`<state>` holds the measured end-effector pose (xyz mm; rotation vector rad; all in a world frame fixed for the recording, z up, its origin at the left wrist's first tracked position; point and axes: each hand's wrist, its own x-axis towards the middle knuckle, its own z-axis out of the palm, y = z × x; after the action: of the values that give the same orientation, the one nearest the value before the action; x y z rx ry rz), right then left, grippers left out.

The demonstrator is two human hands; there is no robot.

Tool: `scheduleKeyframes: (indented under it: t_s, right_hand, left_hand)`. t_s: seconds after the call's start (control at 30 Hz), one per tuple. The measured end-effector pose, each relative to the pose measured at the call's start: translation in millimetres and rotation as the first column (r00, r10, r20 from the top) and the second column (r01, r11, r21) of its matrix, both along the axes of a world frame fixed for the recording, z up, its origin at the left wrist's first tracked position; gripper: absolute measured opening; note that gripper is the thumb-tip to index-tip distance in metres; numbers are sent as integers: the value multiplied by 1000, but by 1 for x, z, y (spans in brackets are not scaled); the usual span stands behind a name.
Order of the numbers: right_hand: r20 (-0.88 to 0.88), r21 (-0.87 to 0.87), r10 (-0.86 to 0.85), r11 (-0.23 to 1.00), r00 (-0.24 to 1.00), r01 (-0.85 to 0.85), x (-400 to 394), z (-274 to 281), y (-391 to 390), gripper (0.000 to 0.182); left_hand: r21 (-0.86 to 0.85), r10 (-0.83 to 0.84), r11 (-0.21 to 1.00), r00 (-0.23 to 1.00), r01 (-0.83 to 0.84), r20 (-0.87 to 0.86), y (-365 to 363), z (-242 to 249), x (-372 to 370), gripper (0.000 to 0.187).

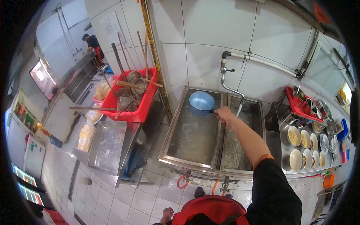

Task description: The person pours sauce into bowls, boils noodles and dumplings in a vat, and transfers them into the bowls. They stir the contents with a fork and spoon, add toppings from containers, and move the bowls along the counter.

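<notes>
My right hand (224, 114) is closed round the dark handle of a blue dipper (202, 100). The dipper's round bowl is over the far end of the left water-filled tank (193, 135). To the right is a second tank (240, 150) of liquid. A metal tap (225, 75) stands over it, with a white stream or tube coming down from the spout. My left hand (167, 214) hangs low by my red apron (210, 212), fingers partly spread and holding nothing.
On the left table, a red bin (142, 115) holds several long-handled strainers, beside a metal tray (107, 148) and bagged food (86, 137). Several bowls (295, 159) and a red tray (305, 107) line the right counter. A person (93, 45) is far back left.
</notes>
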<state>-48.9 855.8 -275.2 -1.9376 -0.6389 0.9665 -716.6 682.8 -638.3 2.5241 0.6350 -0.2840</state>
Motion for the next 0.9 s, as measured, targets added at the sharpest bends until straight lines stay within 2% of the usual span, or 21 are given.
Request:
scheduleKeyframes:
  t_s: [0.03, 0.07, 0.1, 0.17, 0.23, 0.3, 0.37, 0.43, 0.47, 0.5, 0.53, 0.57, 0.67, 0.7, 0.77, 0.83, 0.87, 0.9]
  right_hand:
    - [-161, -15, -35, 999, 986, 33, 10, -4, 6, 24]
    - [-318, -36, -69, 997, 946, 61, 17, -4, 10, 27]
    - [-342, -59, -72, 997, 937, 54, 24, -6, 13, 26]
    - [-389, -111, -72, 993, 918, 31, 35, -8, 20, 26]
    - [-355, -177, -76, 984, 932, 13, 47, -9, 28, 27]
    - [-335, -230, -74, 973, 939, -5, 57, -8, 36, 26]
    - [-328, -272, -70, 962, 942, -23, 64, -6, 43, 25]
    - [-309, -301, -76, 953, 948, -21, 68, -5, 51, 25]
    - [-303, -309, -71, 951, 950, -28, 73, -6, 54, 24]
    - [-297, -317, -65, 948, 953, -34, 77, -6, 57, 23]
    - [-296, -324, -73, 946, 952, -28, 79, -7, 58, 22]
    - [-294, -329, -81, 944, 952, -21, 82, -8, 59, 20]
    - [-253, -352, -96, 936, 963, 1, 85, -9, 64, 21]
    - [-234, -361, -100, 933, 967, 9, 85, -10, 65, 22]
    - [-224, -382, -99, 924, 969, 6, 88, -8, 66, 19]
    - [-215, -388, -104, 921, 971, 13, 93, -12, 67, 17]
    - [-208, -384, -110, 923, 972, 23, 96, -15, 67, 16]
    - [-200, -379, -117, 925, 973, 33, 98, -17, 66, 14]
  left_hand:
    - [-59, 51, 997, 998, -53, -41, 1, -3, 0, 26]
    - [-169, 171, 968, 981, -184, -87, 0, -3, 0, 28]
    - [-283, 304, 901, 944, -329, -132, 0, -3, 1, 30]
    - [-448, 525, 694, 822, -564, -223, -4, -3, 2, 35]
    - [-506, 625, 556, 733, -659, -268, -9, -1, 1, 40]
    - [-491, 670, 516, 687, -702, -279, -13, 3, 0, 44]
    - [-408, 695, 532, 658, -742, -292, -22, 2, -4, 49]
    - [-277, 365, 813, 818, -513, -444, -13, 7, 5, 52]
    - [-234, 183, 908, 831, -347, -526, -9, 12, 10, 53]
    - [-404, 422, 679, 776, -613, -469, -12, 17, 11, 52]
    - [-560, 628, 349, 631, -751, -456, -18, 21, 11, 51]
    - [-675, 765, -22, 422, -737, -486, -22, 26, 12, 50]
    - [-714, 885, -286, 109, -639, -452, -28, 14, 13, 43]
    - [-713, 876, -309, 103, -629, -470, -30, 14, 13, 43]
    - [-687, 853, -230, 197, -689, -484, -31, 21, 17, 42]
    - [-662, 845, -194, 219, -724, -487, -32, 35, 24, 42]
    - [-668, 826, -363, 108, -650, -553, -30, 37, 26, 42]
    - [-707, 836, -355, 132, -612, -533, -30, 37, 25, 43]
